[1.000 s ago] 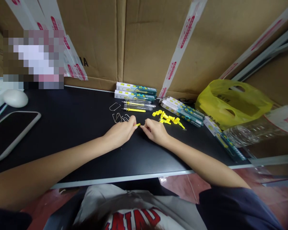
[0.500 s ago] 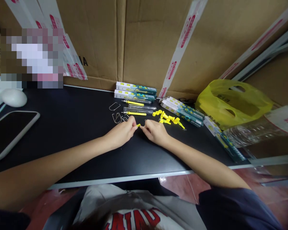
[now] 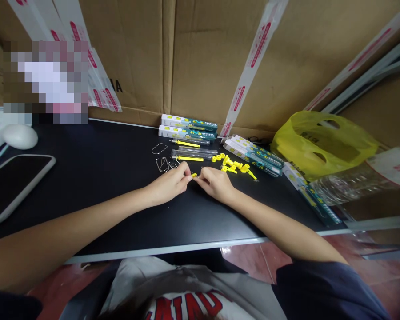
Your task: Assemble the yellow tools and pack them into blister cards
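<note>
My left hand (image 3: 174,183) is closed in a pinch on a small yellow plastic part (image 3: 194,175). Close by on its right, my right hand (image 3: 215,183) is also pinched, its fingertips at the other end of that part; whatever it grips there is too small to make out. Just beyond the hands lie wire hooks (image 3: 162,164), clear plastic tubes (image 3: 200,152) and two yellow rods with scales (image 3: 188,158). A heap of loose yellow plastic pieces (image 3: 235,165) rests beyond my right hand.
Slim printed boxes (image 3: 188,132) lie at the back, with more boxes (image 3: 253,155) to the right. A yellow plastic bag (image 3: 320,138) and a clear bottle (image 3: 350,184) stand on the right. On the left are a phone (image 3: 18,186) and a white rounded object (image 3: 20,136).
Both hands stay almost in place. Slightly more of the yellow part shows between the fingertips; nothing else on the table has moved.
</note>
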### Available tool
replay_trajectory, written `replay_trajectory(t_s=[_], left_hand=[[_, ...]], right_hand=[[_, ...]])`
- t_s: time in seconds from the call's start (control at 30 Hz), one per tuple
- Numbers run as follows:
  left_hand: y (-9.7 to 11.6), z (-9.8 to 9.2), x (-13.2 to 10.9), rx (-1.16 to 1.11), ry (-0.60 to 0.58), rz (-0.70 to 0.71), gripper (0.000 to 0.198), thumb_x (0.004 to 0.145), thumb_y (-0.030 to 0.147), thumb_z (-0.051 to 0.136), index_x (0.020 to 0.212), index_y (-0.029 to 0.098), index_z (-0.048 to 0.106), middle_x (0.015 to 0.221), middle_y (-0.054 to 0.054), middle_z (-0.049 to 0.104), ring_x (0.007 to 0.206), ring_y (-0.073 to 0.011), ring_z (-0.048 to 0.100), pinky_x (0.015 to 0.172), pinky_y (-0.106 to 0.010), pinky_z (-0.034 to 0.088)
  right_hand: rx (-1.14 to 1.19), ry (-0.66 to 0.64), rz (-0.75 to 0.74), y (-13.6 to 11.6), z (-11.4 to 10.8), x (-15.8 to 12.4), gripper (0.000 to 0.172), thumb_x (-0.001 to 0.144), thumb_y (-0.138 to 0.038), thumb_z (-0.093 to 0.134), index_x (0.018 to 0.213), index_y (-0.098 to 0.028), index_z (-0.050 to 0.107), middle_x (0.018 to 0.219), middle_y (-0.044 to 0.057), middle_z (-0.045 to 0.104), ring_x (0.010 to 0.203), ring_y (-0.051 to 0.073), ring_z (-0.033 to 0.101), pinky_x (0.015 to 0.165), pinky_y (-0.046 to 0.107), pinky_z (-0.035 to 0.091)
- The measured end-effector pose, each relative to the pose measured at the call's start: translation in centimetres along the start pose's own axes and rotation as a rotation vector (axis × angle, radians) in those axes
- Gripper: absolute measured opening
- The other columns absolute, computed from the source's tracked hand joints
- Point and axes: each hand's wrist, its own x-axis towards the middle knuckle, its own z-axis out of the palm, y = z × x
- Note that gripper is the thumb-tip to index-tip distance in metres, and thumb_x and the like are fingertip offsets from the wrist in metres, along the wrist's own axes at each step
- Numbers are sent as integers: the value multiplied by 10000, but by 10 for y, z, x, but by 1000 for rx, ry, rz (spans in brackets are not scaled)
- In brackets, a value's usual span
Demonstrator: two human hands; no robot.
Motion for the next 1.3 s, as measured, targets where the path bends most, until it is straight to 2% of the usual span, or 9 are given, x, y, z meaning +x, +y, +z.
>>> replay_trajectory(t_s=[0.2,0.37,0.53,0.63,0.77,0.9,1.03,1.17,1.3], left_hand=[[0,0,-2,45,6,53,92,933,285,346,872,222,375,600,65,492,554,-123,477,619,-270,383],[3,-2,-3,49,-16,95,106,944,297,329,887,223,379,582,68,526,552,-124,499,640,-275,389],[5,-5,-3,-3,-55,100,103,930,307,374,885,218,398,583,57,598,510,-107,511,580,-241,396],[5,-8,-2,-90,-100,70,123,917,332,421,885,214,414,621,38,650,439,-80,480,488,-201,388],[4,-10,0,-198,-125,-16,199,895,404,481,896,206,465,703,-4,696,384,-70,463,366,-175,367],[4,-16,4,-361,-116,-79,284,878,467,512,959,196,481,725,-41,715,371,-93,524,353,-195,418],[8,-31,7,-652,-120,-186,444,909,565,357,1057,172,501,887,-134,742,457,-144,623,407,-242,479],[11,-43,8,-876,-58,-166,597,924,559,231,1171,120,550,1029,-177,714,594,-174,675,475,-268,522],[12,-38,7,-894,29,-87,475,914,413,451,1290,132,525,1044,-143,697,654,-142,676,529,-229,546]], right_hand=[[91,53,-47,3,-2,2,290,947,-343,488,694,-206,452,630,-9,537,561,110,477,538,222,339],[151,44,-65,5,-5,3,273,935,-345,511,705,-205,467,640,-10,521,582,115,473,554,229,361],[264,72,-60,8,-10,6,194,887,-379,594,925,-190,566,781,29,565,703,145,531,637,264,440],[314,44,-93,8,-14,8,207,890,-365,592,1011,-197,590,881,60,593,818,174,566,726,310,479],[326,30,-103,6,-19,11,170,901,-358,575,927,-195,618,916,77,578,893,187,569,799,344,482],[368,46,-103,7,-21,13,150,914,-327,561,875,-185,588,897,76,610,882,184,564,809,348,466],[429,56,49,12,-22,12,204,928,-363,531,832,-186,561,781,44,620,711,154,544,680,299,449],[549,75,228,15,-22,11,258,935,-415,501,809,-191,515,679,8,622,582,124,543,583,254,423],[638,22,308,12,-20,11,308,912,-483,510,800,-198,480,609,-17,601,524,118,549,553,243,424]])
